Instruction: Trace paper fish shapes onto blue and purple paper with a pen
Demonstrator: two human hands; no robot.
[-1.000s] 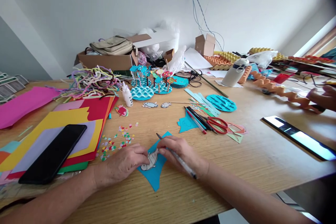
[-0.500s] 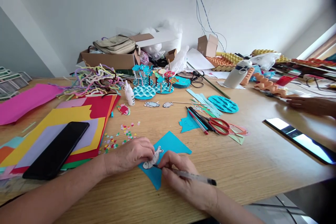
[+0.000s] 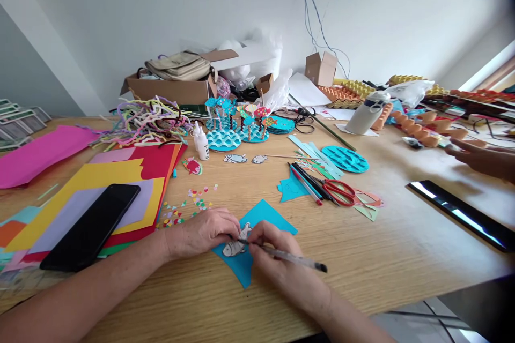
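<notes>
A white paper fish cutout (image 3: 234, 247) with drawn black lines lies on a piece of blue paper (image 3: 267, 216) at the table's front. My left hand (image 3: 209, 231) is curled at the fish's left edge, thumb and fingertips together, holding it against the blue paper. From the right, my right hand (image 3: 277, 257) grips a pen (image 3: 295, 258) with a clear barrel and a black end cap. The pen crosses the fish toward my left fingertips; its tip is hard to make out there. My right fingers cover part of the fish.
A black phone (image 3: 92, 228) lies on coloured paper sheets (image 3: 155, 171) at left. Small confetti (image 3: 193, 203) is scattered beyond my left hand. Red scissors (image 3: 340, 193), pens and a glue bottle (image 3: 201, 142) lie or stand farther back. Another person's hand (image 3: 478, 158) is at far right.
The pen tip has moved from the fish's lower right edge across to its upper left side, near my left fingers. The other person's hand has risen and its fingers have spread.
</notes>
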